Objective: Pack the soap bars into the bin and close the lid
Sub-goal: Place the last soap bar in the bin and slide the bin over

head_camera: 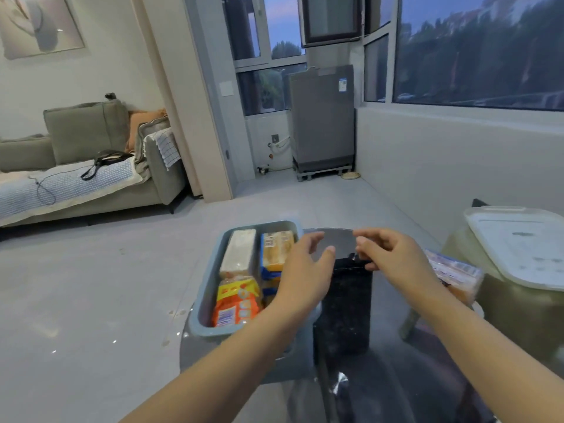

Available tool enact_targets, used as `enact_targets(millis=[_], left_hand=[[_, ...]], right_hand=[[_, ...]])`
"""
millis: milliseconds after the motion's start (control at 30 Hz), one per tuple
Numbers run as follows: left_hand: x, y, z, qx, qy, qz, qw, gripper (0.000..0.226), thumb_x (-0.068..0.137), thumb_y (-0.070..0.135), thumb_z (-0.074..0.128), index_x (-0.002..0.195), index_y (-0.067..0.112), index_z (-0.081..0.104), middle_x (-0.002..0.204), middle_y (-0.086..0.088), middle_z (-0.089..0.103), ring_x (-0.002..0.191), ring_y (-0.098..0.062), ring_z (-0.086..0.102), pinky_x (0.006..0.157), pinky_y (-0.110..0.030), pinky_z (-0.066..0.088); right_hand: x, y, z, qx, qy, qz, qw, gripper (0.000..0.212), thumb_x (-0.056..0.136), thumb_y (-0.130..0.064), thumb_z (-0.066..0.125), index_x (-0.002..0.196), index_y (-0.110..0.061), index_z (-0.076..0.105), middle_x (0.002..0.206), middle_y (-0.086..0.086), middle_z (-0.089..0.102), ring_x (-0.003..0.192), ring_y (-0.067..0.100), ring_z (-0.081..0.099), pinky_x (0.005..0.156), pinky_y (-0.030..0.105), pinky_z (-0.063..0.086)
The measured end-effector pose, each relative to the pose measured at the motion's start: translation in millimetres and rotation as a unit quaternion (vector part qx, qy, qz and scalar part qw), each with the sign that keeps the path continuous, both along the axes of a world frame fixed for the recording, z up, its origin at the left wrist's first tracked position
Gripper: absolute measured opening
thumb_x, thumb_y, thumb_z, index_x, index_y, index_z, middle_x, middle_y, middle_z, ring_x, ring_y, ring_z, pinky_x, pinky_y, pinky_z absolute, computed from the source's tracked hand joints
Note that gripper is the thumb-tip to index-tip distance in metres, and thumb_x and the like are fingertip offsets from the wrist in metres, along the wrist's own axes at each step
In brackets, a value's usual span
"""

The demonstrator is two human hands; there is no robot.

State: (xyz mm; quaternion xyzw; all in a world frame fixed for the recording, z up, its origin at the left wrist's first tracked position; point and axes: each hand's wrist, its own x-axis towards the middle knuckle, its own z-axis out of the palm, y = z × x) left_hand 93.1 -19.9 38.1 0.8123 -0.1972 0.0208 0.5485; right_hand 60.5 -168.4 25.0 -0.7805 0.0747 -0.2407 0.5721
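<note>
Fingers of the left hand [300,270] are spread wide and loose, holding nothing, hovering above the right edge of a blue-grey bin [210,288]. Fingers of the right hand [393,261] are bent, their tips at the top edge of a dark, speckled flat object [345,306] lying just right of the bin; whether they pinch it or only touch it is unclear. What this object is cannot be told.

Both rest on a round glass table [396,346]. Inside the bin lie wrapped soap bars: a pale bar [238,251] at the far left, a yellow pack [277,248] beside it, and an orange pack [236,300] nearer the viewer. Another wrapped pack [454,276] sits on the table to the right, partly behind the right wrist, not yet packed. A translucent white lid [518,245] lies on a surface further right, well apart from the bin.

Judging by this, packing is nearly done. To do the step well, the remaining pack should go flat into the free space, below the rim, so the lid can seat evenly.
</note>
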Motion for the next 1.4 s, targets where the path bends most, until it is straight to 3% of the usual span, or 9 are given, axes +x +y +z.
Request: enact_targets(millis=[167, 300, 400, 567, 767, 933, 1100, 1233, 1400], left_hand=[[-10.3, -64.1, -14.1, -0.031, 0.093, -0.036, 0.995, 0.038, 0.094, 0.026, 0.051, 0.132, 0.021, 0.049, 0.134, 0.003, 0.054, 0.121, -0.010, 0.050, 0.102, -0.029, 0.042], [-10.4, -107.4, -33.1, -0.044, 0.169, -0.030, 0.984, 0.038, 0.094, 0.025, 0.050, 0.132, 0.020, 0.048, 0.133, 0.002, 0.053, 0.115, -0.010, 0.050, 0.089, -0.023, 0.040], [-4.1, -131.5, -50.5, -0.035, 0.206, -0.019, 0.978, 0.039, 0.094, 0.024, 0.050, 0.132, 0.018, 0.049, 0.134, 0.000, 0.053, 0.112, -0.011, 0.050, 0.087, -0.023, 0.041], [6.9, -163.2, -79.5, -0.021, 0.237, -0.018, 0.971, 0.040, 0.093, 0.024, 0.051, 0.132, 0.014, 0.049, 0.130, 0.000, 0.055, 0.100, -0.006, 0.047, 0.083, -0.022, 0.037], [15.3, -187.7, -101.1, -0.034, 0.261, -0.028, 0.964, 0.035, 0.094, 0.021, 0.049, 0.128, 0.014, 0.053, 0.119, 0.001, 0.061, 0.087, -0.002, 0.053, 0.071, -0.015, 0.042], [17.0, -190.0, -108.1, -0.071, 0.280, -0.032, 0.957, 0.034, 0.093, 0.017, 0.049, 0.127, 0.016, 0.055, 0.116, 0.003, 0.061, 0.097, -0.009, 0.056, 0.092, -0.029, 0.048], [18.6, -176.9, -103.5, -0.109, 0.281, -0.035, 0.953, 0.037, 0.095, 0.015, 0.050, 0.131, 0.023, 0.051, 0.120, 0.003, 0.061, 0.092, -0.001, 0.060, 0.061, -0.009, 0.048], [15.4, -160.9, -95.6, -0.144, 0.310, -0.022, 0.939, 0.053, 0.094, 0.016, 0.054, 0.143, 0.019, 0.036, 0.140, -0.008, 0.050, 0.119, -0.021, 0.056, 0.096, -0.036, 0.051], [-0.2, -135.9, -68.8, -0.241, 0.345, -0.106, 0.901, 0.033, 0.093, 0.024, 0.056, 0.125, 0.017, 0.055, 0.116, -0.009, 0.069, 0.102, -0.028, 0.069, 0.088, -0.049, 0.055]], right_hand=[[-7.7, -57.9, -27.5, 0.014, 0.013, -0.092, 0.996, 0.012, 0.087, -0.023, 0.058, 0.089, -0.030, 0.067, 0.086, -0.008, 0.069, 0.088, 0.013, 0.065, 0.075, 0.030, 0.052], [-12.2, -99.1, -53.6, -0.048, 0.076, -0.198, 0.976, 0.011, 0.088, -0.026, 0.056, 0.092, -0.030, 0.065, 0.096, -0.003, 0.069, 0.087, 0.014, 0.060, 0.070, 0.029, 0.045], [-11.2, -123.6, -64.7, -0.106, 0.167, -0.233, 0.952, 0.025, 0.085, -0.030, 0.056, 0.108, -0.025, 0.066, 0.111, 0.005, 0.067, 0.097, 0.025, 0.059, 0.082, 0.037, 0.048], [-8.7, -154.8, -73.0, -0.268, 0.296, -0.156, 0.903, 0.055, 0.083, -0.043, 0.058, 0.135, -0.029, 0.046, 0.137, 0.005, 0.049, 0.123, 0.028, 0.042, 0.098, 0.036, 0.029], [-12.0, -168.9, -78.1, -0.187, 0.254, -0.085, 0.945, 0.064, 0.071, -0.040, 0.073, 0.131, -0.029, 0.052, 0.130, 0.000, 0.057, 0.112, 0.018, 0.055, 0.086, 0.026, 0.041], [-8.5, -163.6, -80.5, -0.196, 0.248, -0.122, 0.941, 0.063, 0.067, -0.044, 0.073, 0.126, -0.033, 0.055, 0.122, -0.006, 0.063, 0.102, 0.014, 0.060, 0.075, 0.022, 0.040], [-10.2, -160.8, -80.3, -0.050, 0.222, -0.109, 0.968, 0.051, 0.072, -0.036, 0.074, 0.121, -0.032, 0.061, 0.117, -0.002, 0.065, 0.091, 0.014, 0.062, 0.071, 0.024, 0.049], [-13.6, -149.7, -71.0, 0.110, 0.168, -0.066, 0.977, 0.041, 0.076, -0.026, 0.074, 0.116, -0.026, 0.065, 0.103, 0.000, 0.071, 0.083, 0.015, 0.071, 0.061, 0.024, 0.055], [-19.7, -123.0, -55.9, 0.251, 0.088, -0.010, 0.964, 0.040, 0.078, -0.021, 0.071, 0.117, -0.018, 0.063, 0.097, 0.008, 0.074, 0.072, 0.018, 0.073, 0.053, 0.025, 0.053]])
